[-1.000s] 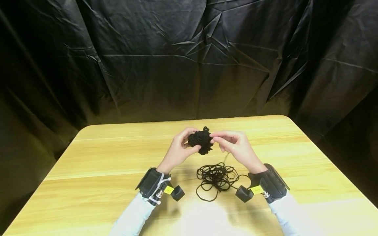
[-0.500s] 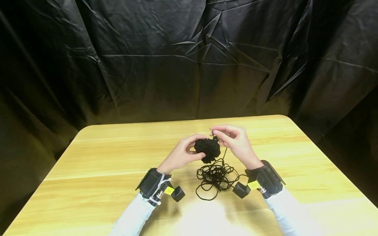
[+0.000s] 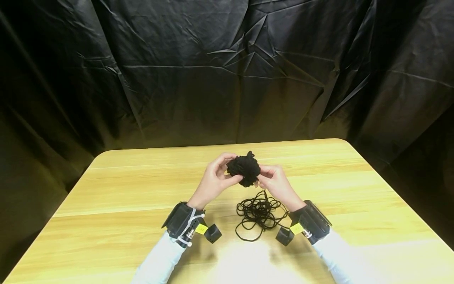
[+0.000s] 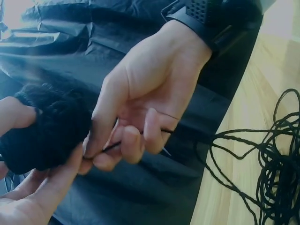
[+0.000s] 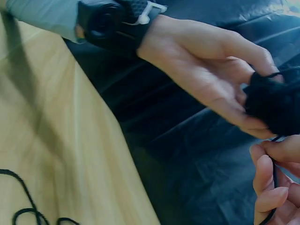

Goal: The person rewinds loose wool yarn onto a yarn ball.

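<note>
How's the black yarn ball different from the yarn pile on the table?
The ball is bunched into a thick lump, while the pile is loose and loopy. The ball is held up by the left grip, while the pile lies on the table. Both are black.

Creased black sheeting (image 3: 177,98) hangs behind a pale wooden counter (image 3: 106,189); glare (image 3: 248,262) whitens its near edge.

1. Here's the left forearm (image 3: 157,258) and right forearm (image 3: 333,252), pale-sleeved, slanting inward from below.
2. Left hand (image 3: 211,180): thumb and fingers curved in a wide grip!
3. Right hand (image 3: 278,184), just beside it: thumb and forefinger pinching, remaining fingers curled loosely.
</note>
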Action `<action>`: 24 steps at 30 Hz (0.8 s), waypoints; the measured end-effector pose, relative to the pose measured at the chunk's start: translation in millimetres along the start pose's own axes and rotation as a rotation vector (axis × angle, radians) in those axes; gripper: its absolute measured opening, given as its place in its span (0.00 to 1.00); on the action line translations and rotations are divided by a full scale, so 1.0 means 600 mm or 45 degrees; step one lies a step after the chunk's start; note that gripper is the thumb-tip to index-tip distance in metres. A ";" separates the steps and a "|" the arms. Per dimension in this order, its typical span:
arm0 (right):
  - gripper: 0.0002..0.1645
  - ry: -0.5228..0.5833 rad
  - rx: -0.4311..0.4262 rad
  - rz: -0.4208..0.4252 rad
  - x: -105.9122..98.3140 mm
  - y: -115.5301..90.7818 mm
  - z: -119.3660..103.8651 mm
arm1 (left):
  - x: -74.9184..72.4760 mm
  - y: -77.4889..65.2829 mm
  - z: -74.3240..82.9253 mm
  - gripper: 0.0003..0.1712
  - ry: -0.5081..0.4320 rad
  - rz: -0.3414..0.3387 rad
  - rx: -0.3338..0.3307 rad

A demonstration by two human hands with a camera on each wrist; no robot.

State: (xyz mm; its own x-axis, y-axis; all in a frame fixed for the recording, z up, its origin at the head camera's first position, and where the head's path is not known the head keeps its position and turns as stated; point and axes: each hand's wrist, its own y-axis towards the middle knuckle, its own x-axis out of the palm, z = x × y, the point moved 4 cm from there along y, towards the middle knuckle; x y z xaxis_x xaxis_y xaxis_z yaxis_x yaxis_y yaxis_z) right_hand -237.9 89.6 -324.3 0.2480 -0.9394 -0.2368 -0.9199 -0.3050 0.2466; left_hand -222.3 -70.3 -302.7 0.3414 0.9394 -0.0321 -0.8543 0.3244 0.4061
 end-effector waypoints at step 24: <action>0.11 -0.204 -0.153 -0.327 0.024 -0.031 -0.047 | -0.015 0.002 -0.005 0.24 0.040 0.202 -0.055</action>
State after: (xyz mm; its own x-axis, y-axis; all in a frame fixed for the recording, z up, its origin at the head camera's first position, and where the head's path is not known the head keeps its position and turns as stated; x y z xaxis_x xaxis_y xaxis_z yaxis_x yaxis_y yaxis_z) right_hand -209.0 77.2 -306.0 0.4074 -0.7958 -0.4481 -0.7888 -0.5538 0.2666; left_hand -227.5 -77.9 -305.0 0.1892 0.9819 0.0001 -0.9129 0.1758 0.3685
